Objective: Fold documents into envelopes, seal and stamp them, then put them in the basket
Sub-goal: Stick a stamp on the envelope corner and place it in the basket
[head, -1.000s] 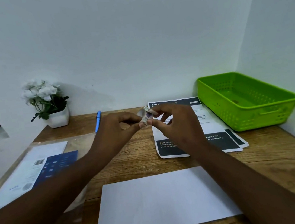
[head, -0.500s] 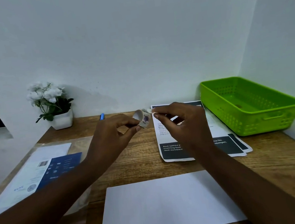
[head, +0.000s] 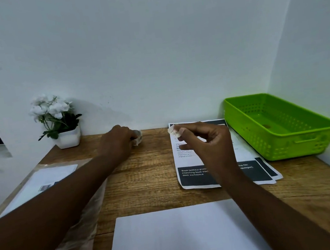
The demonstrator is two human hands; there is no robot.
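A white envelope lies flat at the near edge of the wooden desk. My right hand is raised over the printed documents and pinches a small stamp between thumb and forefinger. My left hand reaches to the back of the desk and holds a small roll of stamps against the tabletop. The green basket stands at the back right, with only a small speck inside.
A white pot of white flowers stands at the back left. A clear plastic sleeve with white and blue papers lies on the left under my left forearm. Walls close off the desk at the back and right.
My hands have drawn apart. The right one came away with a stamp. The left one carried the roll to the back of the desk, toward the wall.
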